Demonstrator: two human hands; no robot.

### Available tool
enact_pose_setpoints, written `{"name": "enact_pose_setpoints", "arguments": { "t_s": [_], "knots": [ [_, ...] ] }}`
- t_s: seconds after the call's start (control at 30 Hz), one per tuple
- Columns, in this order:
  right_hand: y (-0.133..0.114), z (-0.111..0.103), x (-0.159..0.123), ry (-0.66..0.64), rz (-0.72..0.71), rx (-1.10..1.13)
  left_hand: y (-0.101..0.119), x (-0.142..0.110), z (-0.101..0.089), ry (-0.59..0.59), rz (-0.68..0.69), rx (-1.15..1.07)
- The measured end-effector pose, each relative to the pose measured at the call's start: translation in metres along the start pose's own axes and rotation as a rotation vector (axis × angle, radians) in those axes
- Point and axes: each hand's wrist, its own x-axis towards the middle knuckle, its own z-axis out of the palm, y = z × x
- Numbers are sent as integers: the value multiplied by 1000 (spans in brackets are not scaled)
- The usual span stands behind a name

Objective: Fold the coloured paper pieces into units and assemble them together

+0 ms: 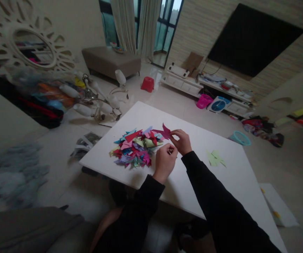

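Observation:
My right hand point(181, 141) pinches a dark magenta folded paper crane point(165, 132) by its edge, just above the white table point(193, 147). Close in front of it, my left hand point(165, 160) is curled shut. A small dark spot shows between its fingers, and I cannot make out what it holds, if anything. Left of both hands lies a heap of folded paper cranes point(132, 149) in red, pink, blue, purple and yellow-green. To the right of my right wrist, light green folded paper point(215, 158) rests apart on the table.
A ceiling lamp with several white shades point(101, 107) lies on the floor beyond the table's left edge. Farther off are a red stool point(147, 84), a pink basket point(204, 101) and a low white cabinet point(183, 84). A turquoise-rimmed bin point(241, 138) stands past the far right edge.

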Motion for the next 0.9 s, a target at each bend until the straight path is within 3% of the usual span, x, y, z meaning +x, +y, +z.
{"name": "enact_pose_setpoints", "arguments": {
  "t_s": [0.1, 0.2, 0.33, 0.4, 0.5, 0.63, 0.73, 0.9],
  "knots": [
    [-8, -51, -61, 261, 114, 18, -4, -4, 3, -118, -154, -88],
    [-22, -86, -119, 397, 213, -34, -13, -11, 15, -282, -329, -191],
    [-36, -103, -163, 417, 128, -85, -22, -22, 34, -504, -622, -382],
    [-38, -103, -173, 408, 48, -79, -24, -27, 42, -569, -675, -514],
    [-37, -99, -181, 406, -18, -87, -22, -32, 51, -545, -614, -718],
    [-33, -99, -186, 391, -14, -111, -22, -34, 62, -371, -530, -762],
    [-31, -105, -190, 405, 57, -71, -26, -33, 69, -331, -479, -704],
    [-32, -112, -197, 535, 225, 34, -28, -39, 73, -287, -450, -626]
  ]
}}
